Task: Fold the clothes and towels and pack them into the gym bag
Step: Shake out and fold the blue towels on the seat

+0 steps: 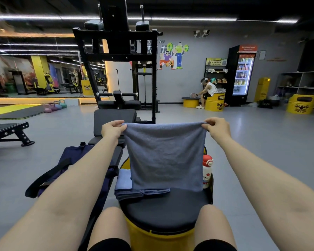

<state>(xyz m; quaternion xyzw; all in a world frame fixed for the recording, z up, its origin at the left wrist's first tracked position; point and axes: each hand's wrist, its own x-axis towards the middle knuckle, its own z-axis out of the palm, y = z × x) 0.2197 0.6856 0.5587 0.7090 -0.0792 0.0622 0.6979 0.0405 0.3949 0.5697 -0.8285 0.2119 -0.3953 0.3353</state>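
One camera, on my head, wide-angle. Looks forward and down along both my arms, close over the yellow stool between my knees. Farther off it takes in the gym floor and back wall.

No lettering can be read with confidence. The red header of the drinks fridge carries white print, too small to make out. The poster above the snack rack shows what appears to be a QR code. The emblems on the yellow drums are blurred.
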